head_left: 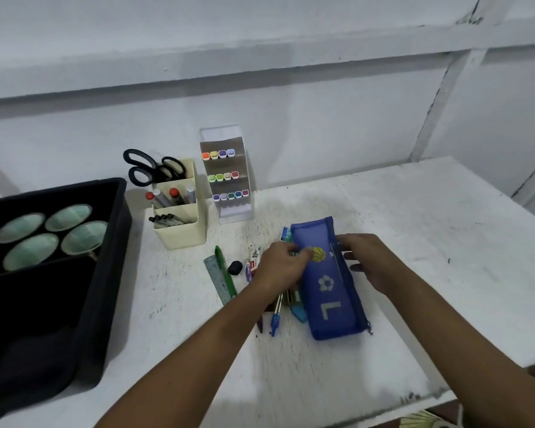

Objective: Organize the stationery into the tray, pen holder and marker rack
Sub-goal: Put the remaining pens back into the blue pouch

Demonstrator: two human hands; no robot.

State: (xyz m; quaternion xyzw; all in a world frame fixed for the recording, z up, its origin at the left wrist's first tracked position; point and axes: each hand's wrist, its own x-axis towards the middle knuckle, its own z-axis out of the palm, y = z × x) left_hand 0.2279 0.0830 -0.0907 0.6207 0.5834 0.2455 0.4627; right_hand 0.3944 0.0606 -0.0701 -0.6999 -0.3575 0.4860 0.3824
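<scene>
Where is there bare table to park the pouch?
Bare table right of the pouch, out to the edge, and the near strip between the forearms. Crowded left: ruler, pens, pen holder, tray.

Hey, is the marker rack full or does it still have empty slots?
Not full. The marker rack shows three rows of coloured caps, with empty space at the ends of the upper two rows.

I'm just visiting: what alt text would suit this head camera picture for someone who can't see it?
A person's left hand and right hand hold a blue pencil case on a white table, beside loose pens and a ruler. Behind stand a cream pen holder with scissors, a marker rack and a black tray.
</scene>
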